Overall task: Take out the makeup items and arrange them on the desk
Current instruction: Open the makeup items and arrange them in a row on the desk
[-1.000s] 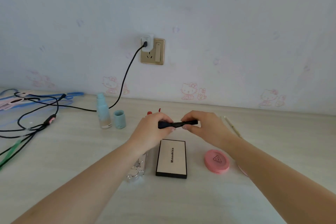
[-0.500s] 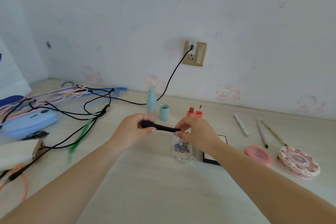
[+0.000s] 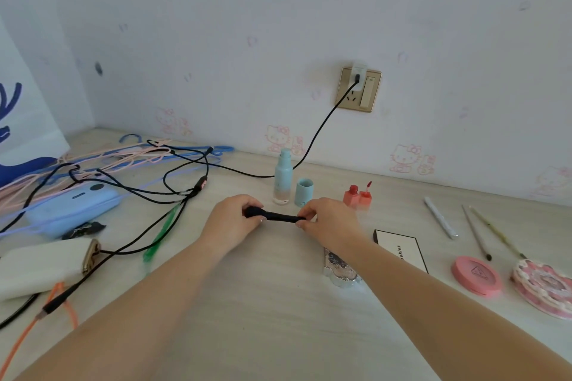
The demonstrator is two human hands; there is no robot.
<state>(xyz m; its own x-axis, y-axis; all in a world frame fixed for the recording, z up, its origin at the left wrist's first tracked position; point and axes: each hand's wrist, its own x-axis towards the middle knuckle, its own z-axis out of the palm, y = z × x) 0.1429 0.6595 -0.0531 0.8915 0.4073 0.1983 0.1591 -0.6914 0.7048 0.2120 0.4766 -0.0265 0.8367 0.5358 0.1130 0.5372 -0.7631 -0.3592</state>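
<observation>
A slim black makeup tube (image 3: 276,215) is held level above the centre of the pale wooden desk (image 3: 278,318), pinched at both ends — the thicker left end is gripped by the left hand (image 3: 230,224), the thinner right end by the fingertips of the right hand (image 3: 328,223). Just beyond the hands, toward the far wall, a pale blue pump bottle (image 3: 283,178) is seen upright w/ its separate cap (image 3: 303,192) beside it; to the right of those, two small red lip-tint bottles (image 3: 357,195) are set touching each other. Near the right forearm a clear ornate compact (image 3: 337,269) is partly hidden, and a white black-edged palette box (image 3: 402,249) lies just right of it. Further right, a round pink compact (image 3: 476,276) and a frilled pink-and-white round case (image 3: 544,288) are laid side by side, w/ a white pencil (image 3: 441,221) and two thin brushes (image 3: 476,233) beyond them. The left side of the desk is taken up by tangled black cables (image 3: 123,189), clothes hangers (image 3: 139,153), a light blue case (image 3: 72,206) and a white pouch (image 3: 40,266) — one cable runs up to a gold wall socket (image 3: 359,89).
</observation>
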